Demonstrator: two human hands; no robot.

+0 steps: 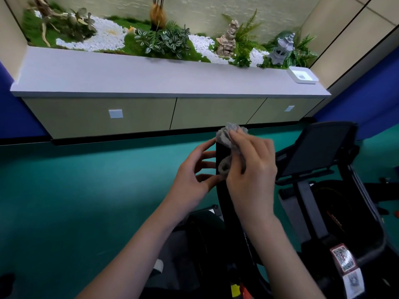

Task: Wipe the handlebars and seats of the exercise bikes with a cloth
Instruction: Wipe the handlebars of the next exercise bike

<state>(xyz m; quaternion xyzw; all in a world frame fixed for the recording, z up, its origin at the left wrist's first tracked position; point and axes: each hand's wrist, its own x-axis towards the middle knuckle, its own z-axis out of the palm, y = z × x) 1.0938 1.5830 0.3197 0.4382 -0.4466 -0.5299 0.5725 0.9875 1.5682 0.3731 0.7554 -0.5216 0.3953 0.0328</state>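
A black handlebar of the exercise bike rises in the middle of the view. My right hand grips a crumpled grey cloth and presses it against the bar's upper end. My left hand sits on the left side of the same bar, fingers curled against its edge. The bike's dark console screen is just to the right. No seat is in view.
A long cabinet with a white top runs along the far wall, carrying a planter of plants, white pebbles and small statues. A white tray sits at its right end. Teal floor lies to the left. The bike frame with QR stickers fills the lower right.
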